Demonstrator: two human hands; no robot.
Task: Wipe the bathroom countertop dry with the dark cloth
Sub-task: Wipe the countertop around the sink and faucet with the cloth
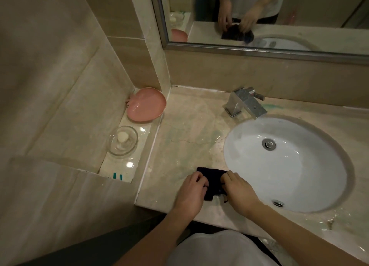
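Hands grip the dark cloth [211,178] near the counter's [185,126] front edge, just left of the white sink [299,166], the left hand [189,194] and right hand [237,190] each pinching 1 side with curled fingers.

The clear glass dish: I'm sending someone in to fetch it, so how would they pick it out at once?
Start at the white sink basin and look left across the countertop to the lower ledge along the side wall. The clear glass dish sits mid-ledge, nearer the person than the pink dish in the corner. It is the see-through one, with a small white lump inside.
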